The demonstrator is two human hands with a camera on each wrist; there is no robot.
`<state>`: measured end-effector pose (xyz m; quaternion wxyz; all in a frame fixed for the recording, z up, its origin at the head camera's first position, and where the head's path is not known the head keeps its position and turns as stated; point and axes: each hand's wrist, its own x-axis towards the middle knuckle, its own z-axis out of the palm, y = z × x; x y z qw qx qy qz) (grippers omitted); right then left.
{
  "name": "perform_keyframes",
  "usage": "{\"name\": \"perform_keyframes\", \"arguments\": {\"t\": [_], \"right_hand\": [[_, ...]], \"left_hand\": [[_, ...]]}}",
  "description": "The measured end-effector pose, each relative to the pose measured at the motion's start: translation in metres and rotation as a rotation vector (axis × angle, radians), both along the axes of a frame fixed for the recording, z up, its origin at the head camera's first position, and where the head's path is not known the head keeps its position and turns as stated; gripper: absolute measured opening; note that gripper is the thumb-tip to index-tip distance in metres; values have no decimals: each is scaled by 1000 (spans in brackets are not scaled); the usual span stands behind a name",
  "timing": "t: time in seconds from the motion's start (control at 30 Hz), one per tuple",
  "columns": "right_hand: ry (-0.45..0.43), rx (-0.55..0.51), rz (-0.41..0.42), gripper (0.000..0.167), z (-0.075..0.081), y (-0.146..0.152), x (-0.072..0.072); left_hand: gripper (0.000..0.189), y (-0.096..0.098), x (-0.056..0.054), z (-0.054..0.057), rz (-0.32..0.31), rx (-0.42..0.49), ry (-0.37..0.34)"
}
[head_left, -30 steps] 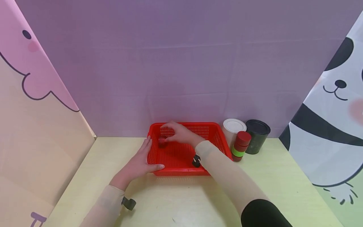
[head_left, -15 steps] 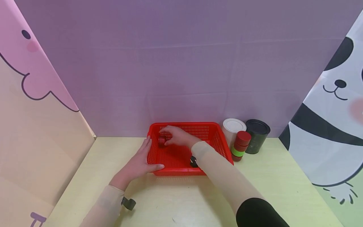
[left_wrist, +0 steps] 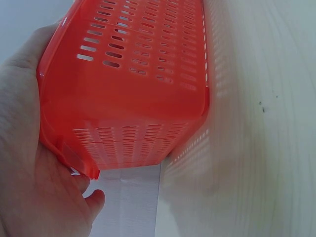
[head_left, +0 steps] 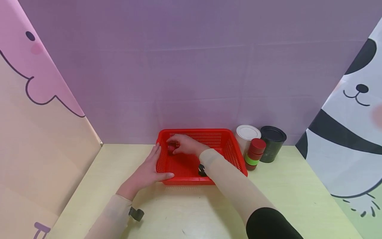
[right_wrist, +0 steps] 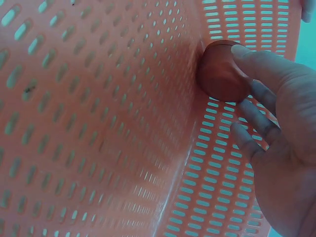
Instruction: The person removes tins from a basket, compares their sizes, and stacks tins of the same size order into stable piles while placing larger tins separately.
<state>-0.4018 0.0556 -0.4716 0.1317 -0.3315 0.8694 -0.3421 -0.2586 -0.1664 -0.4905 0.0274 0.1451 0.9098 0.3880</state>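
In the head view my left hand (head_left: 145,173) holds the near left corner of the red plastic basket (head_left: 189,181), thumb over the front rim and fingers along the left side. The left wrist view shows that hand (left_wrist: 42,163) against the outside of the basket (left_wrist: 118,103). My right hand (head_left: 188,145) reaches inside, near the far left corner. There its thumb and fingers pinch a small dark red cylinder (right_wrist: 222,74), which looks tilted by the slotted wall. Fingers partly hide this cylinder (head_left: 171,149) in the head view.
Right of the basket stand a white-lidded can (head_left: 248,132), a dark can with a black lid (head_left: 273,141) and a stack of red cylinders with a green band (head_left: 254,154). A purple cloth (head_left: 191,66) hangs behind the table (head_left: 179,212).
My right hand has lowered slightly and shifted a little left around the dark red cylinder; its forearm has shifted left too. The left hand and basket stay in place.
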Motion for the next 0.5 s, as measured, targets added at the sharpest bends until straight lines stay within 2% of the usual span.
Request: {"name": "perform_keyframes", "arguments": {"t": [0.23,0.5], "right_hand": [[8,46,5,64,-3,1,0],[-12,40,21,64,-6,3,-2]], "left_hand": [[133,1,2,4,4,-2,-4],[134,1,1,2,5,-7,-5]]}}
